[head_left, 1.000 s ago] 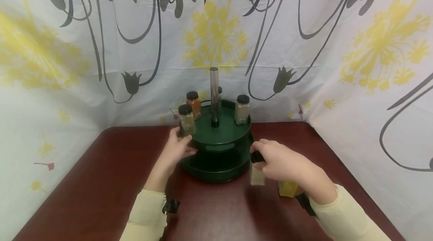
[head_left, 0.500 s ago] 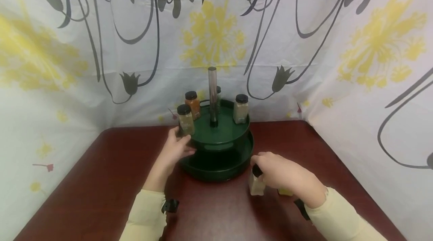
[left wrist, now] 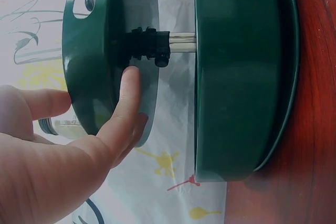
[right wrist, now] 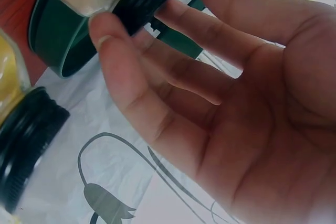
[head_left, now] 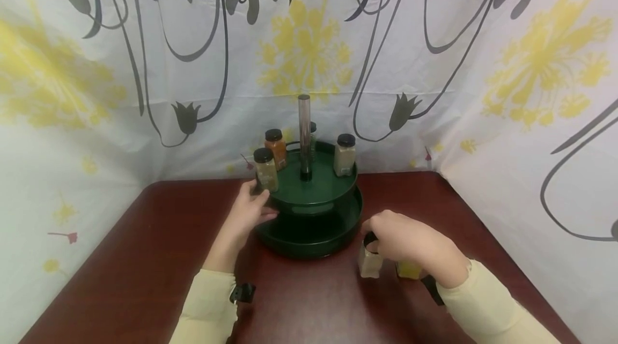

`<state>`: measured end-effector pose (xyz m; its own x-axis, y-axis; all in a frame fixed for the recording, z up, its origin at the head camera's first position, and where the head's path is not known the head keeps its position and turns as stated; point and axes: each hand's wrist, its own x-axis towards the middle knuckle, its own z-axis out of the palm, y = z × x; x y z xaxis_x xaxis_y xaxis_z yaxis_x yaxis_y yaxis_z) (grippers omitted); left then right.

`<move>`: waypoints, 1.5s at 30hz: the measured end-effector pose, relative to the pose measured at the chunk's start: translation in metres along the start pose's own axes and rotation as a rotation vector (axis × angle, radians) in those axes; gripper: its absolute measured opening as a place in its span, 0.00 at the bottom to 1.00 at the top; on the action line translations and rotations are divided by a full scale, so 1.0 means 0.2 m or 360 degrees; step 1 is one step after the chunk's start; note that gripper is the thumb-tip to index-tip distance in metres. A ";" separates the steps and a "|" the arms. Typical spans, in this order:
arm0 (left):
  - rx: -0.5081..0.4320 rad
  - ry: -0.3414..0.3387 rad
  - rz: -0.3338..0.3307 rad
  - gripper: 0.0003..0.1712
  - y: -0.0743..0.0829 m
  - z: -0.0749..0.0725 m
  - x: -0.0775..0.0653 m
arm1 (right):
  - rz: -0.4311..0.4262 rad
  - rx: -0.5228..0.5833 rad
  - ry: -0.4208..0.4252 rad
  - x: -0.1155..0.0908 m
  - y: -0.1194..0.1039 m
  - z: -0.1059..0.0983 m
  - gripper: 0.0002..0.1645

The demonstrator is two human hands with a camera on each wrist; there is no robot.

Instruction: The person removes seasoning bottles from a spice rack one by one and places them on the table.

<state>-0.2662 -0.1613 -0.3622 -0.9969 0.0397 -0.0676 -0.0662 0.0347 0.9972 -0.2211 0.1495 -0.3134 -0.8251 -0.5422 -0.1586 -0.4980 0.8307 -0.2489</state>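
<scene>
A two-tier green rotating tray (head_left: 314,189) with a metal post stands at the back of the table. My left hand (head_left: 245,215) holds the upper tier's left edge; in the left wrist view the thumb meets its outer wall (left wrist: 86,72) while the fingers reach underneath. Right of the tray, my right hand (head_left: 410,239) grips a spice jar (head_left: 370,265) of beige powder from above. Its fingers surround the black lid (right wrist: 149,1), and the jar tilts slightly, low over the table. Partly hidden behind that hand is a yellow spice jar (head_left: 409,270).
On the upper tier stand an olive-tan jar (head_left: 267,175), an orange jar (head_left: 277,152), a pale beige jar (head_left: 345,157) and a green one (head_left: 313,145) behind the post (head_left: 304,129). A patterned curtain (head_left: 232,75) hangs behind the dark red table (head_left: 193,226).
My right hand has come down with the beige spice jar, then shifted slightly right, tilting it. The left hand keeps its place at the tray edge.
</scene>
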 end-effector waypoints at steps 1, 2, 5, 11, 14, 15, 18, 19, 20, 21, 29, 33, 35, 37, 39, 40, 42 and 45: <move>0.0004 0.0002 0.0001 0.38 0.00 0.00 0.00 | -0.0001 -0.0004 0.0006 0.00 0.00 0.00 0.06; 0.0007 0.0006 0.0002 0.38 0.01 0.00 0.00 | -0.0001 -0.0013 0.0013 0.00 0.00 0.00 0.07; 0.0011 0.0010 0.0016 0.38 0.01 0.00 0.00 | -0.0003 -0.0041 0.0027 0.00 0.00 -0.01 0.08; -0.0003 0.0011 0.0005 0.38 0.02 0.00 -0.01 | 0.0029 -0.0055 0.0013 0.00 0.00 -0.01 0.09; -0.0004 0.0011 0.0004 0.39 0.02 -0.01 -0.01 | 0.0033 -0.0052 0.0009 0.00 0.00 -0.01 0.09; -0.0007 0.0015 0.0001 0.39 0.02 0.00 -0.01 | 0.0031 -0.0048 0.0005 0.00 0.00 -0.01 0.09; -0.0024 0.0025 -0.0003 0.41 0.02 0.00 -0.01 | 0.0034 -0.0039 -0.0009 0.00 0.00 -0.01 0.09; -0.0040 0.0028 -0.0003 0.42 0.02 0.00 -0.01 | 0.0040 -0.0031 -0.0019 0.00 0.00 -0.02 0.09; -0.0054 0.0027 0.0001 0.44 0.02 0.00 -0.01 | 0.0038 -0.0028 -0.0023 0.00 0.00 -0.02 0.09; -0.0071 0.0033 -0.0001 0.45 0.02 0.00 -0.01 | 0.0040 -0.0023 -0.0028 0.00 0.00 -0.02 0.09; -0.0104 -0.0023 0.0006 0.51 0.02 0.02 -0.01 | 0.0055 -0.0002 -0.0035 -0.01 0.01 -0.03 0.10; -0.0106 -0.0035 -0.0027 0.54 0.03 0.03 -0.01 | 0.0065 -0.0002 -0.0044 -0.02 0.01 -0.03 0.09; -0.0113 -0.0040 -0.0036 0.55 0.03 0.03 -0.01 | 0.0066 0.0006 -0.0048 -0.02 0.01 -0.04 0.08; -0.0107 -0.0050 -0.0045 0.57 0.03 0.04 -0.01 | 0.0058 -0.0006 -0.0046 -0.03 0.00 -0.04 0.08; -0.0087 -0.0065 -0.0050 0.58 0.03 0.04 -0.01 | 0.0047 -0.0029 -0.0043 -0.03 0.00 -0.05 0.08; -0.0076 -0.0074 -0.0056 0.59 0.03 0.04 -0.01 | 0.0045 -0.0047 -0.0044 -0.03 0.00 -0.05 0.08; -0.0046 -0.0094 -0.0070 0.61 0.03 0.04 -0.01 | 0.0041 -0.0092 -0.0043 -0.03 0.00 -0.05 0.08; -0.0020 -0.0119 -0.0081 0.65 0.02 0.04 -0.01 | 0.0065 -0.0121 -0.0050 -0.03 -0.01 -0.05 0.08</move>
<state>-0.2632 -0.1537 -0.3574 -0.9864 0.1127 -0.1199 -0.1177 0.0261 0.9927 -0.2188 0.1524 -0.3026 -0.8371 -0.5102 -0.1973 -0.4837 0.8589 -0.1685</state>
